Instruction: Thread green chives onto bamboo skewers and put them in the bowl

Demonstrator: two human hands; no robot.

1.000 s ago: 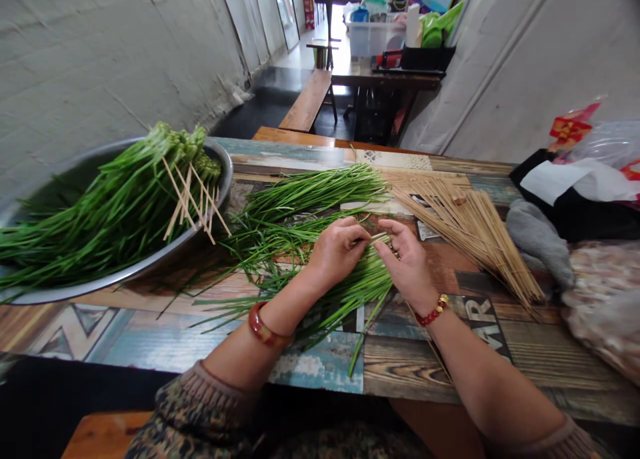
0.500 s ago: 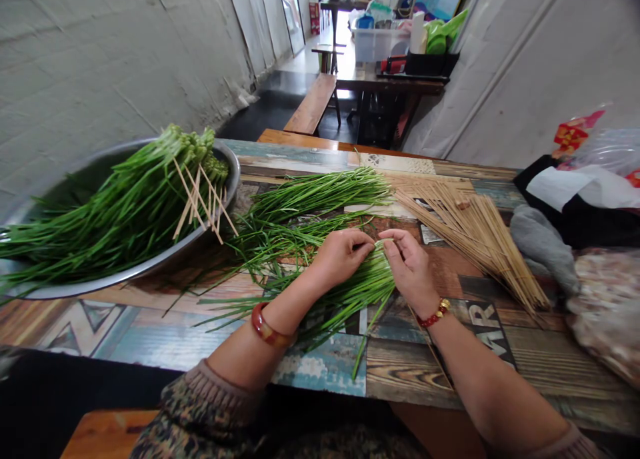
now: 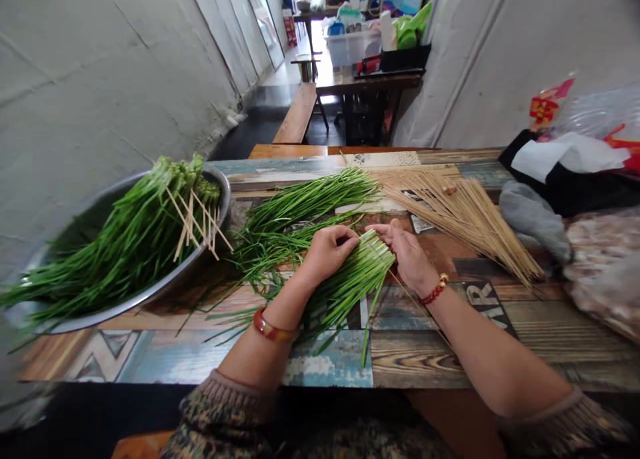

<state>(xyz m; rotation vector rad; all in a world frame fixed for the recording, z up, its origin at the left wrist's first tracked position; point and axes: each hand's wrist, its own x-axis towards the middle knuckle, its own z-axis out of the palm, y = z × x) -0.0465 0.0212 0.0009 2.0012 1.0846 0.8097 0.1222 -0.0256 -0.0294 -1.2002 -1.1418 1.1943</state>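
Note:
A flat bunch of garlic chives [image 3: 345, 282] lies in front of me, its pale cut ends up between my hands and its leaves trailing left. My left hand [image 3: 330, 252] pinches the chives near their cut ends, thumb against index finger. At the right edge of the bunch is my right hand [image 3: 407, 256], fingers stretched out along the cut ends and thumb raised. A thin bamboo skewer [image 3: 425, 312] runs out below my right palm; its upper part is hidden. Farther back lies a loose pile of chives [image 3: 315, 196].
A metal basin [image 3: 160, 298] at left holds skewered chives [image 3: 115, 239], stick ends over its rim. Many bamboo skewers [image 3: 480, 226] lie at right, beside a grey cloth-like bundle [image 3: 533, 219] and a bulging clear bag [image 3: 605, 272]. Behind are a bench [image 3: 297, 112] and another table.
My right thumb has lifted off the chives and its fingers have straightened. My left hand keeps its pinch. The whole view has shifted slightly.

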